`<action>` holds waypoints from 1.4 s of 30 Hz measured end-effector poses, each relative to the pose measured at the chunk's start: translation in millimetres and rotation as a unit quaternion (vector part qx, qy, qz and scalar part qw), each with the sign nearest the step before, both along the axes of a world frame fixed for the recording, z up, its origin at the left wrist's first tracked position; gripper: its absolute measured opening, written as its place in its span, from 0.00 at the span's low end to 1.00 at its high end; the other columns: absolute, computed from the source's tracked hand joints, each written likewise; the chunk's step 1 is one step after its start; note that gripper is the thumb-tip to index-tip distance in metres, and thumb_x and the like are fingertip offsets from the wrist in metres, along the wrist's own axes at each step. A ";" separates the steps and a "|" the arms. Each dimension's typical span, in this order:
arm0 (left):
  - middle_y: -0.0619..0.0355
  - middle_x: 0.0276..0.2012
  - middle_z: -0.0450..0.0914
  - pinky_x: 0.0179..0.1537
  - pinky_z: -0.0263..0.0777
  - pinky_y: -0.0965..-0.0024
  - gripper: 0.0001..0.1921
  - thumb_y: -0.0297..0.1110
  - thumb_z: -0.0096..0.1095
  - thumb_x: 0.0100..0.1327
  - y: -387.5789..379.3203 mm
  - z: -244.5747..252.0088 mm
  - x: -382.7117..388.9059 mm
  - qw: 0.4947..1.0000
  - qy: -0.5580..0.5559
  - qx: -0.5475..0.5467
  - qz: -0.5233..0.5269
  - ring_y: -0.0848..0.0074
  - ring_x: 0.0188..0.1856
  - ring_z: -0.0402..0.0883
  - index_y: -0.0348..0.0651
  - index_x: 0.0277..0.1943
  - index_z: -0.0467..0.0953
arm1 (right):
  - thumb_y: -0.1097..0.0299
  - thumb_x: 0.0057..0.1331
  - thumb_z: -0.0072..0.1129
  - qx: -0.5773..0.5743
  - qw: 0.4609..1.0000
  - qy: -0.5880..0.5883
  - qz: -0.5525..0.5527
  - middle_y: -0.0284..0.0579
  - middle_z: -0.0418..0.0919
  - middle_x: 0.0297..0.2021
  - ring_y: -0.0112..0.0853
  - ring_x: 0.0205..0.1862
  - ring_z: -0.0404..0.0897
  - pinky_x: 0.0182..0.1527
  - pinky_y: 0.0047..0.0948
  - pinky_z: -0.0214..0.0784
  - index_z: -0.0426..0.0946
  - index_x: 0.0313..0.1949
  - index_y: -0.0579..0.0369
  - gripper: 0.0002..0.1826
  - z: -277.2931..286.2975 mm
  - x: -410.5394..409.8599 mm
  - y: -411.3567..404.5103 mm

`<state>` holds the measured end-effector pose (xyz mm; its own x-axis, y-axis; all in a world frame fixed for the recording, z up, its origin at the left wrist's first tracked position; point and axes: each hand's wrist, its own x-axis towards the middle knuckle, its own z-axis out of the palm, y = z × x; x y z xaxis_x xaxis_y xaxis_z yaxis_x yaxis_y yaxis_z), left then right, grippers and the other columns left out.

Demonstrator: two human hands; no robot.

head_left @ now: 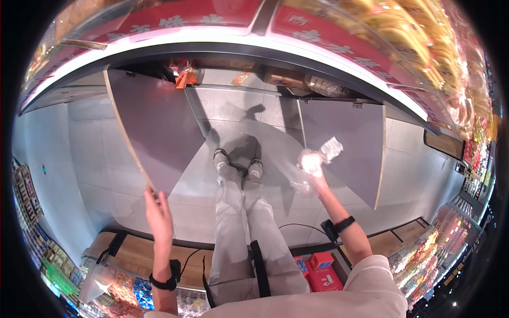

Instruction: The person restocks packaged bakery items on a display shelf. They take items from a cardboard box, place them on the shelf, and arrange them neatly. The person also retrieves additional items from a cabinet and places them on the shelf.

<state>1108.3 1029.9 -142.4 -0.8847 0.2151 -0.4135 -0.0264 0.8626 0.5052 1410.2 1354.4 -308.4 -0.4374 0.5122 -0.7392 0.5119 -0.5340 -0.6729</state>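
My left hand point(158, 214) is at the lower outer corner of the left grey cabinet door point(155, 131), its fingers around the door's edge. My right hand point(312, 167) holds a crumpled clear plastic bag point(300, 185) in front of the right grey cabinet door point(346, 143). A white crumpled piece point(331, 149) sticks out beside that hand; glare and blur hide what it is and the finger detail. Both doors stand swung out from the base of the display shelf.
In the low cabinet lie an orange-red package point(185, 79), a small orange packet point(240, 78), a cardboard box point(284, 76) and plastic-wrapped goods point(326, 85). Packaged goods point(401, 35) fill the shelf above. Behind me are wooden-fronted displays point(191, 266) and red boxes point(324, 274).
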 end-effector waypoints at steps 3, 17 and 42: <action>0.40 0.42 0.77 0.39 0.72 0.61 0.20 0.35 0.48 0.70 38.9 0.3 15.9 0.999 -0.013 0.031 -0.035 0.57 0.38 0.80 0.34 0.59 0.60 | 0.60 0.67 0.51 0.166 0.947 -0.011 0.274 0.35 0.69 0.45 0.26 0.46 0.71 0.52 0.27 0.65 0.66 0.52 0.53 0.17 23.9 32.5 12.7; 0.48 0.58 0.69 0.65 0.55 0.57 0.32 0.36 0.67 0.55 160.9 -9.1 56.2 0.849 -0.130 0.119 -0.499 0.64 0.55 0.72 0.41 0.61 0.62 | 0.61 0.72 0.40 0.048 0.987 0.023 0.149 0.40 0.72 0.51 0.29 0.50 0.75 0.53 0.29 0.70 0.62 0.59 0.52 0.19 121.7 132.2 -23.4; 0.58 0.43 0.78 0.46 0.70 0.77 0.11 0.32 0.49 0.67 356.2 -168.5 5.8 0.584 -0.475 0.650 0.101 0.76 0.44 0.76 0.36 0.47 0.73 | 0.66 0.71 0.38 0.325 0.889 0.082 -0.313 0.55 0.70 0.54 0.41 0.55 0.72 0.61 0.34 0.62 0.62 0.58 0.63 0.20 160.5 104.8 49.6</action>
